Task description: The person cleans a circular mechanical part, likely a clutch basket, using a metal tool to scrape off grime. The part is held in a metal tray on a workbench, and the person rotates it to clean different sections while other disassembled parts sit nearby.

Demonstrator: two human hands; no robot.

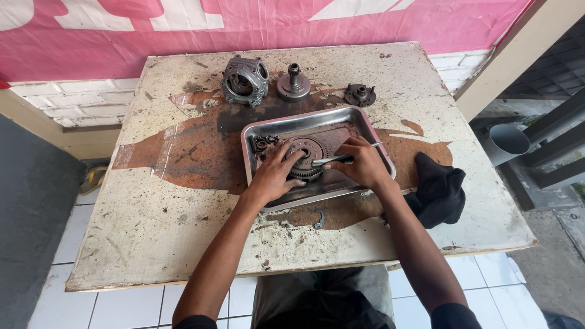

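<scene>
A pink banner (244, 27) with large white shapes hung across the wall behind a worn, stained surface (152, 219), above a strip of white brick. A shallow steel tray (317, 116) sat near the middle of the surface. Inside it lay a round toothed gear wheel (306, 153), dark with oil.

The left hand (272, 173) rested on the gear's left side, its fingers (286, 153) spread apart and pressed against the wheel's rim. The right hand (361, 163) sat just right of the gear, its fingers closed around a slim metal tool (332, 159) whose tip reached the gear's face; what kind of tool it was could not be made out. A small cluster of dark parts (263, 143) lay in the tray's left corner.

Behind the tray stood a grey engine casing (245, 79), a round hub with a splined shaft (294, 84) and a smaller disc part (360, 94). A black rag (440, 190) lay bunched to the right, touching the right forearm.
</scene>
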